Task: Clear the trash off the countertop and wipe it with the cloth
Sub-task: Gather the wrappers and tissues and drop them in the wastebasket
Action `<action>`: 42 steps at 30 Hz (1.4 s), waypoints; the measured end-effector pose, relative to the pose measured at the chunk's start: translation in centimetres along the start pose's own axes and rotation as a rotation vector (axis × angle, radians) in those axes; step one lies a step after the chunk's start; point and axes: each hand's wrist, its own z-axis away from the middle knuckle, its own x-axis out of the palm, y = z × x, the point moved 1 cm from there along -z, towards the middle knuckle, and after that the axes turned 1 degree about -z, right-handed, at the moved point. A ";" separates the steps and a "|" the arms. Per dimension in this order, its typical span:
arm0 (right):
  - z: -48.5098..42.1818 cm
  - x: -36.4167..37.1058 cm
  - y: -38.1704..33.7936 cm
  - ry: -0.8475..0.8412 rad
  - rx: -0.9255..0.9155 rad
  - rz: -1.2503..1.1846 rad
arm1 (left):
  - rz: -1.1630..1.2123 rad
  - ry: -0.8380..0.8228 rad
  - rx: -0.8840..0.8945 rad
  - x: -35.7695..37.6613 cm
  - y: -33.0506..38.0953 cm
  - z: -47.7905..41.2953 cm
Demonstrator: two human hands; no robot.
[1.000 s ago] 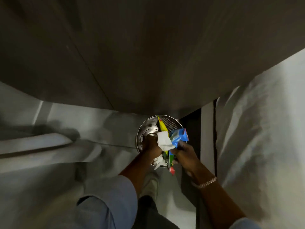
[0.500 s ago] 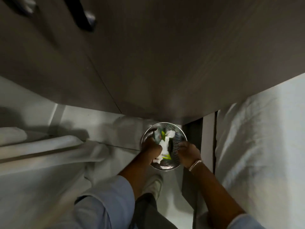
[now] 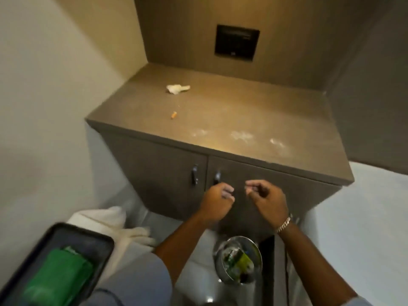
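The brown countertop [image 3: 231, 111] carries a crumpled white tissue [image 3: 177, 88], a small orange butt [image 3: 174, 115] and white powdery smears [image 3: 240, 136] near its front edge. My left hand [image 3: 217, 202] and my right hand [image 3: 268, 198] hover in front of the cabinet doors, below the counter edge, fingers loosely curled and holding nothing. On the floor under my right arm stands a round metal bin [image 3: 239, 260] with coloured wrappers inside. A green cloth [image 3: 58, 274] lies in a black tray [image 3: 26, 261] at the lower left.
The cabinet has two doors with dark handles [image 3: 194, 174]. A black panel [image 3: 236, 42] is set in the back wall. White fabric [image 3: 114, 224] lies beside the tray. A white bed surface [image 3: 364, 217] is on the right, a cream wall [image 3: 55, 85] on the left.
The wrappers and tissue left my hands and lie in the bin. Both hands rose empty from the bin to cabinet height. My view lifted from the floor to the countertop.
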 end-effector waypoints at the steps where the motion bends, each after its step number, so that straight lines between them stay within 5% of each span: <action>1: -1.4 -0.3 -2.4 0.005 -0.041 -0.045 | -0.003 0.019 0.045 -1.7 1.8 0.0; 7: -11.3 1.1 -11.9 -0.031 -0.195 -0.163 | -0.020 0.249 0.168 -11.1 8.9 -3.6; 12: -21.9 7.2 -15.6 -0.133 -0.289 0.006 | -0.361 0.556 0.101 -17.4 10.3 -10.5; 18: -32.0 15.8 -19.0 -0.326 -0.520 0.398 | -0.665 0.463 0.032 -19.1 8.8 -15.6; 24: -34.6 20.0 -18.4 -0.424 -0.618 0.807 | -0.728 0.450 0.101 -19.8 8.0 -17.4; 28: -33.3 17.6 -17.0 -0.343 -0.469 0.641 | -0.688 0.422 0.092 -20.0 7.8 -16.8; 34: -24.6 9.9 -16.0 -0.111 -0.324 0.092 | -0.230 0.468 0.122 -18.1 8.7 -13.1; 42: -5.4 2.2 -9.0 0.085 -0.079 -0.279 | 0.102 0.218 0.203 -8.0 5.7 -3.3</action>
